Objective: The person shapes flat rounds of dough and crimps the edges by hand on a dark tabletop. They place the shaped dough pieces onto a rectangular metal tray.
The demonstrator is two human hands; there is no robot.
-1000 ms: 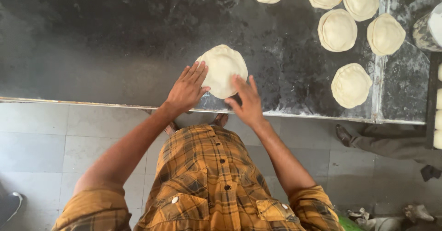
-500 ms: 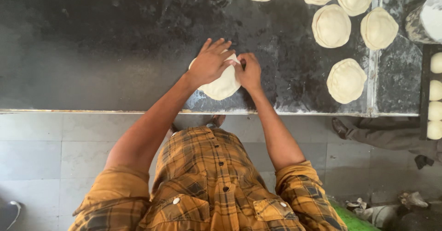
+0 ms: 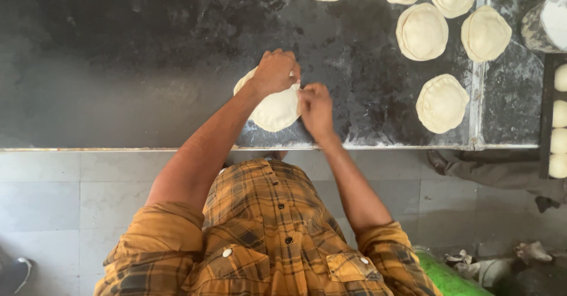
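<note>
two bare hands, left hand (image 3: 274, 72) and right hand (image 3: 315, 108), pinching the edge of one dough round (image 3: 273, 110) lying near the front edge of a floured dark worktop (image 3: 118, 66), six folded rounds (image 3: 442, 103) parked right.

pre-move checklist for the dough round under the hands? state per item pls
1. Left hand on the dough round: ok, it rests on the far edge.
2. Right hand on it: ok, at the right edge.
3. Round fully on the dark worktop: ok.
4. Apart from the finished rounds: ok, clear gap.
5. Edge sealed under the fingers: cannot tell, hidden.
</note>
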